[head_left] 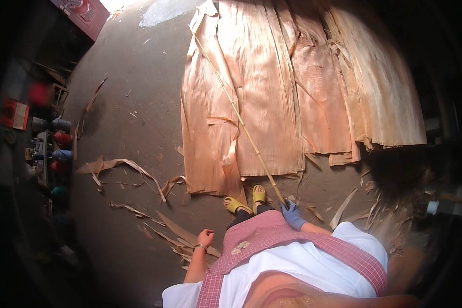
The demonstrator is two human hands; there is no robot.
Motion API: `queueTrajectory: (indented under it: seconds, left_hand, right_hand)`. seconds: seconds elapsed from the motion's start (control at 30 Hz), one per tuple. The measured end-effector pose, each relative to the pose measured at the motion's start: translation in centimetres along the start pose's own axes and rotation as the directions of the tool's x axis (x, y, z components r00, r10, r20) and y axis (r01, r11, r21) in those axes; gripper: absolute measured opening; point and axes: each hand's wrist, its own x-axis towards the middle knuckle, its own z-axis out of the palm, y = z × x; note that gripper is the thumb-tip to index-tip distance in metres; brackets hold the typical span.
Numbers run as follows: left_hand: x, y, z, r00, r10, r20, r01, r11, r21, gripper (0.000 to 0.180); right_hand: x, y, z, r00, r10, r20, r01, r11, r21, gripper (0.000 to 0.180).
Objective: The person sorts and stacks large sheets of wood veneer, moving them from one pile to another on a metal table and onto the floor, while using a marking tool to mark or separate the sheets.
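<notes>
In a blue glove, my right hand (292, 214) is wrapped round the near end of a long, thin bamboo pole (247, 132). The pole slants away to the far left, over stacked sheets of thin wood veneer (264, 77). Its far end reaches a narrow, curled strip of veneer (210, 56) along the stack's left edge. My bare left hand (206, 237) hangs at my side with its fingers curled, and nothing shows in them. A dark band circles that wrist.
More veneer sheets (380, 87) lie to the right. Torn strips (131, 163) and scraps (182, 238) litter the dark floor (120, 113). A crowded shelf (45, 154) stands at the left, near a reddish panel (84, 18). My yellow slippers (260, 194) are just short of the stack.
</notes>
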Motion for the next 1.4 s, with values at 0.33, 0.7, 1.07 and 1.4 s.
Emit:
queueTrajectory:
  seconds: [0.33, 0.7, 1.07, 1.4]
  left_hand:
    - [4.0, 9.7, -3.6, 0.939, 0.344, 0.02, -0.345, 0.935, 0.087, 0.023]
    - [2.0, 8.0, -14.7, 0.89, 0.454, 0.054, -0.457, 0.88, 0.133, 0.024]
    - [-0.1, -6.5, -24.0, 0.965, 0.252, 0.066, -0.26, 0.951, 0.169, 0.022]
    - [0.3, -8.7, -24.9, 0.959, 0.276, 0.069, -0.276, 0.961, 0.004, 0.023]
  right_hand:
    - [-7.6, 2.6, -4.6, 0.976, 0.161, -0.15, -0.186, 0.968, -0.169, 0.03]
    - [-20.0, -0.6, 0.2, 0.993, 0.085, -0.078, -0.096, 0.983, -0.154, 0.032]
    - [-27.9, -1.4, 4.6, 0.988, 0.152, 0.009, -0.145, 0.957, -0.25, 0.041]
    - [-29.3, -3.0, 7.0, 0.984, 0.088, -0.156, -0.116, 0.977, -0.181, 0.037]
